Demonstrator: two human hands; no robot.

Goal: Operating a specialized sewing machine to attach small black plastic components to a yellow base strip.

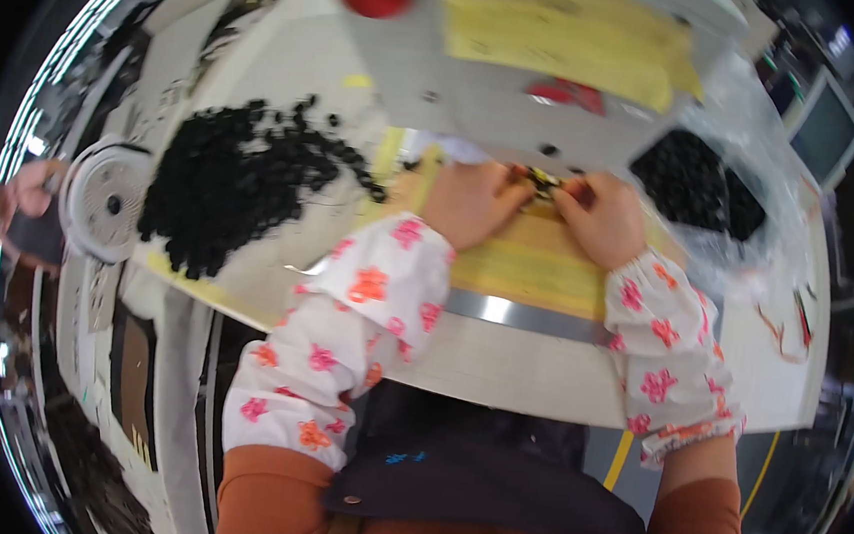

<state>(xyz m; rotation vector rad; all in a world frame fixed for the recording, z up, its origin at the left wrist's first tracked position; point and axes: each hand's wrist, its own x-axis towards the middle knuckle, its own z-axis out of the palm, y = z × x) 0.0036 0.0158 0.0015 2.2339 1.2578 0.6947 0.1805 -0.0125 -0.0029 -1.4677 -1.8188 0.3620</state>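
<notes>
My left hand (474, 204) and my right hand (603, 221) face each other under the front of a grey machine (403, 64). Both have fingers pinched together. Between the fingertips sits a small black-and-yellow part (542, 184), too small and blurred to name. Beneath my hands lies a work surface covered in yellow tape (527, 270), with a metal strip (514, 314) along its near edge. Floral sleeve covers reach up both forearms. What exactly each set of fingers pinches is hidden.
A large heap of small black pieces (223, 181) spreads over the white table (277, 265) at left. At right, a clear plastic bag (786, 235) holds more black pieces (694, 183). A white fan (106, 200) and another person's hand (34, 186) are at far left.
</notes>
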